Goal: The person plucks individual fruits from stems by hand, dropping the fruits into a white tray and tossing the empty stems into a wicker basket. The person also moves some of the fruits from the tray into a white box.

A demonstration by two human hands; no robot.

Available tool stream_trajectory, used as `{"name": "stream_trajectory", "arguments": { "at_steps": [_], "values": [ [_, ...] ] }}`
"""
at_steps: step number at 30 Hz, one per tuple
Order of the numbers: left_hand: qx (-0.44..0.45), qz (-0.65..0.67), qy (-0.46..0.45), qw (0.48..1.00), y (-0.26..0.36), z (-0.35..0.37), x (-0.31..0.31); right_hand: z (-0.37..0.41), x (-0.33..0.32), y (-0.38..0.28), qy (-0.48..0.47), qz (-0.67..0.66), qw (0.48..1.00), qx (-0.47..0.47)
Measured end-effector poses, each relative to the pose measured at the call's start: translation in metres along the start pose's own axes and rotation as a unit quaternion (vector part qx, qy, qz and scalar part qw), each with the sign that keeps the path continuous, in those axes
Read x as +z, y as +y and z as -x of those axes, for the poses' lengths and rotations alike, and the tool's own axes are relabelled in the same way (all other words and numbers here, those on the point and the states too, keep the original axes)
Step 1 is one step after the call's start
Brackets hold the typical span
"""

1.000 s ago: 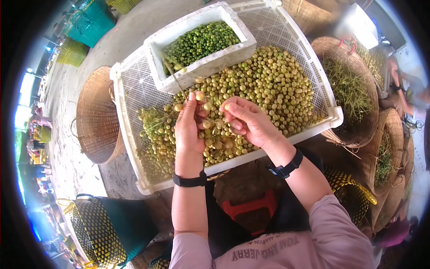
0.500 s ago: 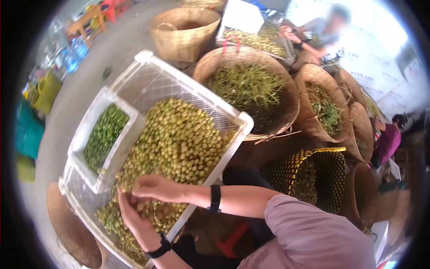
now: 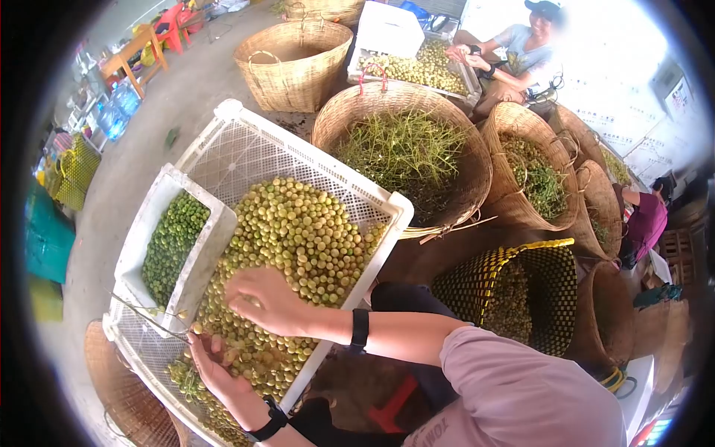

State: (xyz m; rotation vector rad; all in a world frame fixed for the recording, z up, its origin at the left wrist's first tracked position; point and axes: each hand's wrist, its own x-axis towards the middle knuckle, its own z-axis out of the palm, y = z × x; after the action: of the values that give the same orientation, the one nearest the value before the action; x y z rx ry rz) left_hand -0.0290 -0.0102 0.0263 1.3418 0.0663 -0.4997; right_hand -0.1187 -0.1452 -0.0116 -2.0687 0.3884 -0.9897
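My left hand (image 3: 222, 372) is palm up over the near side of a white plastic crate (image 3: 313, 167), its fingers closed on a thin twig (image 3: 153, 322) that sticks out to the left. A round fruit sits at the twig's end by my fingertips. My right hand (image 3: 264, 302) is just above it, back upward, fingers curled in; what they hold, if anything, is mostly hidden. Beneath both hands lies a heap of round yellow-green fruits (image 3: 298, 231). Inside the crate, left of the heap, a white foam box (image 3: 216, 227) holds smaller green fruits (image 3: 177, 235).
Beyond the crate stands a wicker basket (image 3: 477, 167) of green stalks (image 3: 406, 149), with more baskets to the right. A black-and-yellow woven basket (image 3: 454, 290) stands by my right arm. Another person (image 3: 521, 63) sits behind a second fruit crate (image 3: 477, 89). A wicker basket (image 3: 104, 357) stands at left.
My right hand has moved right and slightly up, away from my left. The twig now shows plainly at my left fingertips. The whole view has shifted slightly.
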Motion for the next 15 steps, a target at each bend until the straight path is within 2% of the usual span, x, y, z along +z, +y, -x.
{"name": "stream_trajectory", "arguments": {
  "at_steps": [1,2,3,4,5,7,8,9,11,12,13,14,15],
  "values": [
    [0.0,0.001,0.001,1.0,-0.002,-0.003,-0.002,0.004,0.006,-0.002,-0.043,-0.099,0.992,0.063],
    [0.013,0.01,0.001,1.0,-0.006,-0.007,-0.004,0.008,0.011,-0.004,-0.044,-0.099,0.992,0.063],
    [0.026,0.019,0.001,0.999,-0.006,-0.008,-0.004,0.009,0.014,-0.01,-0.127,-0.245,0.949,0.153],
    [0.025,0.019,0.001,1.0,-0.006,-0.007,-0.004,0.01,0.015,-0.014,-0.204,-0.381,0.87,0.238],
    [0.023,0.021,0.001,1.0,-0.007,-0.005,-0.003,0.01,0.013,-0.015,-0.247,-0.387,0.852,0.25],
    [0.021,0.022,0.005,1.0,-0.005,-0.003,0.001,0.01,0.01,-0.018,-0.254,-0.369,0.865,0.227],
    [0.047,-0.025,0.017,0.998,-0.004,-0.003,0.001,0.01,0.011,-0.02,-0.264,-0.352,0.875,0.202],
    [0.072,-0.073,0.035,0.994,-0.002,-0.001,-0.001,0.012,0.015,-0.018,-0.248,-0.328,0.884,0.225],
    [0.041,-0.104,0.076,0.991,0.005,0.008,0.006,0.011,0.01,-0.021,-0.212,-0.361,0.876,0.24],
    [0.051,-0.077,0.079,0.993,0.004,0.007,0.01,0.008,0.001,-0.026,-0.218,-0.436,0.827,0.279],
    [0.018,-0.039,0.086,0.995,-0.005,-0.006,0.0,0.01,0.007,-0.015,-0.218,-0.47,0.813,0.266],
    [-0.003,-0.054,0.084,0.995,-0.002,-0.006,-0.003,0.011,0.017,-0.013,-0.164,-0.53,0.791,0.256],
    [-0.021,-0.031,0.074,0.997,-0.002,-0.011,-0.006,0.009,0.009,-0.019,-0.173,-0.521,0.782,0.295]
  ]
}}
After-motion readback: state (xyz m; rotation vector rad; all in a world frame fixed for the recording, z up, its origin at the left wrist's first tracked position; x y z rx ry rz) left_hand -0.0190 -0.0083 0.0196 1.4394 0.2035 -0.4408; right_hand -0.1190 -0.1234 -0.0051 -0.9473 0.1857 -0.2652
